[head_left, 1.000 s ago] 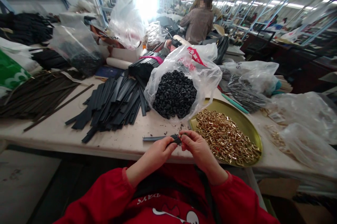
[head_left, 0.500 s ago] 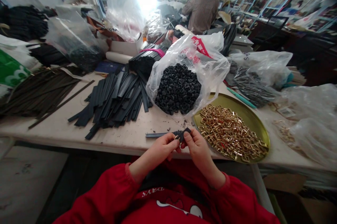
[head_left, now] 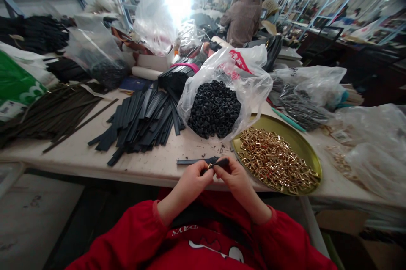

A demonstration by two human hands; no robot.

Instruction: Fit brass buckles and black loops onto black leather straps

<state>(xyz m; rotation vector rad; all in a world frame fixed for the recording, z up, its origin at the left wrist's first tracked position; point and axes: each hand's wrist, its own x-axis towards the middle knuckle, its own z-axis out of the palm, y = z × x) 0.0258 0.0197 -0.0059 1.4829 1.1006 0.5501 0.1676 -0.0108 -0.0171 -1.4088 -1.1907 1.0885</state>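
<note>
Close together at the table's front edge, both hands pinch one short black strap (head_left: 221,163). My left hand (head_left: 194,179) is closed on its left part, where a small gold buckle (head_left: 209,166) glints between the fingertips. My right hand (head_left: 237,179) grips the strap's other end between thumb and fingers. How the strap runs through the buckle is hidden by the fingers. Just beyond my left hand a narrow dark strip (head_left: 192,161) lies flat on the table, with small black loops at its right end. Right of my right hand is a gold tray (head_left: 293,132) heaped with gold buckles (head_left: 274,160).
A clear plastic bag (head_left: 250,88) full of black loops (head_left: 215,109) stands open ahead. Black straps (head_left: 142,117) fan out left of it, with brown strips (head_left: 68,111) farther left. More plastic bags (head_left: 374,143) lie at right. A person (head_left: 243,22) is at the back.
The black strap has turned in my fingers, from showing its flat face to a bent, more edge-on position. My right fingers have curled in closer to my left. The view has shifted slightly.
</note>
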